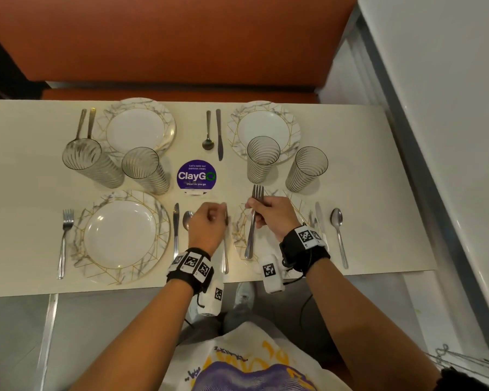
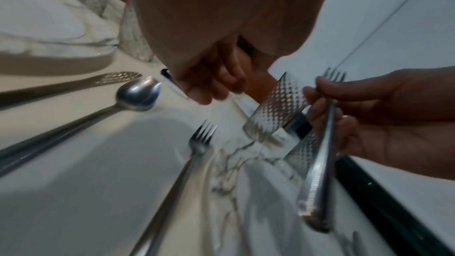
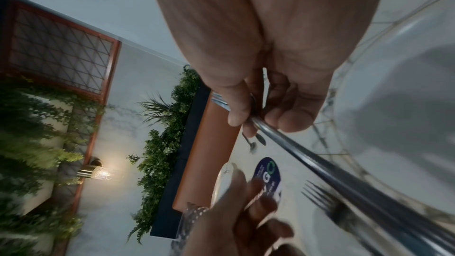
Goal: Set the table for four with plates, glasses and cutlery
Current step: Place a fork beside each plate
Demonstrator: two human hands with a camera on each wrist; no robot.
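Observation:
My right hand point(image 1: 259, 210) grips what looks like two forks point(image 1: 251, 238) by their middles, tines pointing away, above the near right plate point(image 1: 239, 230); the forks point(image 2: 317, 178) show in the left wrist view too. My left hand point(image 1: 219, 218) hovers with loosely curled fingers and nothing in it over a fork point(image 2: 197, 147) lying left of that plate, its handle point(image 1: 225, 261) showing below my wrist. Marbled plates point(image 1: 161, 221) point(image 1: 140, 128) point(image 1: 266, 125) mark the other places. Ribbed glasses point(image 1: 93, 165) point(image 1: 146, 170) point(image 1: 261, 162) point(image 1: 305, 169) stand mid-table.
Knife point(image 1: 176, 224) and spoon point(image 1: 187, 218) lie left of my left hand. A knife point(image 1: 319, 218) and spoon point(image 1: 338, 235) flank the near right plate, and a fork point(image 1: 65, 238) lies at the far left. A purple ClayGo sticker point(image 1: 197, 176) marks the centre; an orange bench point(image 1: 181, 38) runs behind.

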